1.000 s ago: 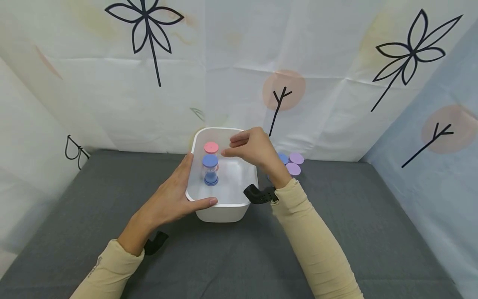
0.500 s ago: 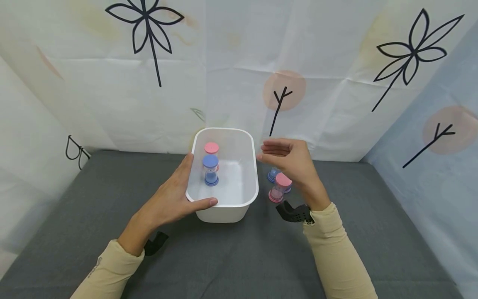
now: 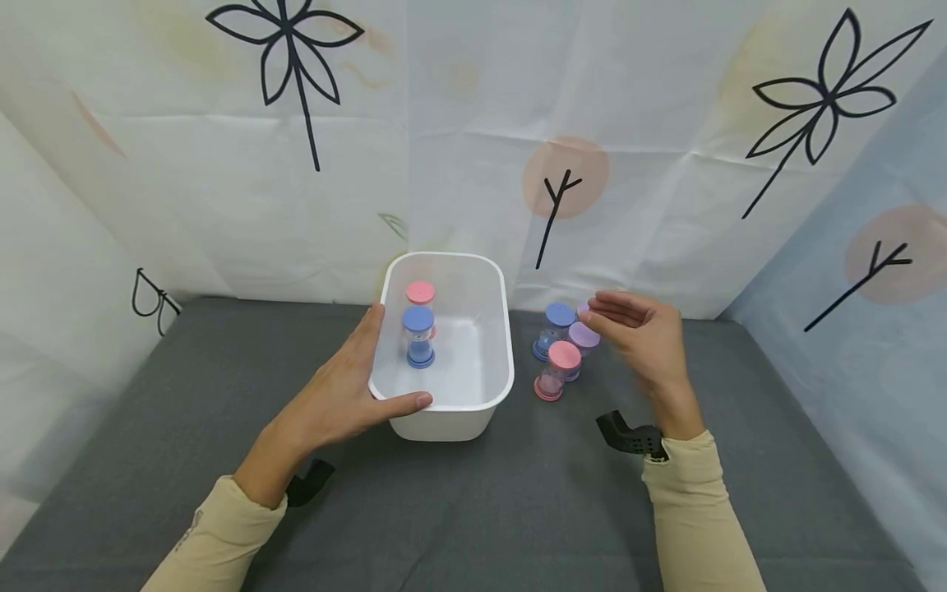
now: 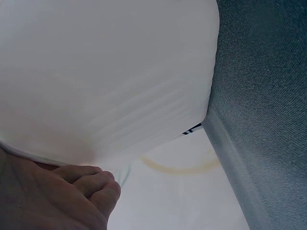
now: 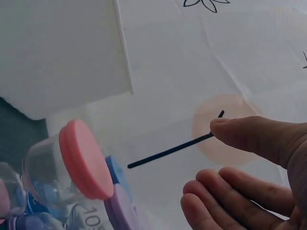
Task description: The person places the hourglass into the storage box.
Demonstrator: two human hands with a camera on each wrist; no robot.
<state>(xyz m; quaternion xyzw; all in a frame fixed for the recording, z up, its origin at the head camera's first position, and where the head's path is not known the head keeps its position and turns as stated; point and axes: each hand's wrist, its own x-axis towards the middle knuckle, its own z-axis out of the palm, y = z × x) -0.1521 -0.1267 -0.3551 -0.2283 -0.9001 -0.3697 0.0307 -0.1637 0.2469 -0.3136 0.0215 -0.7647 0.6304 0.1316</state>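
My left hand holds a white plastic tub at its near left corner, thumb over the near rim and fingers along the left side. In the left wrist view, those fingers lie against the outer wall. Inside the tub stand a blue sand timer and, behind it, a pink one. My right hand is beside the timers right of the tub, thumb and fingers apart with nothing between them. There I see a pink timer, a blue timer and purple timers, one partly hidden by my fingers.
A dark grey cloth covers the table. Behind it hangs a pale fabric backdrop with plant drawings, close to the tub's far end. More fabric walls stand at the sides.
My right hand has moved from over the tub out to the right, to the far side of the loose timers, uncovering them. The left hand and tub have stayed put.
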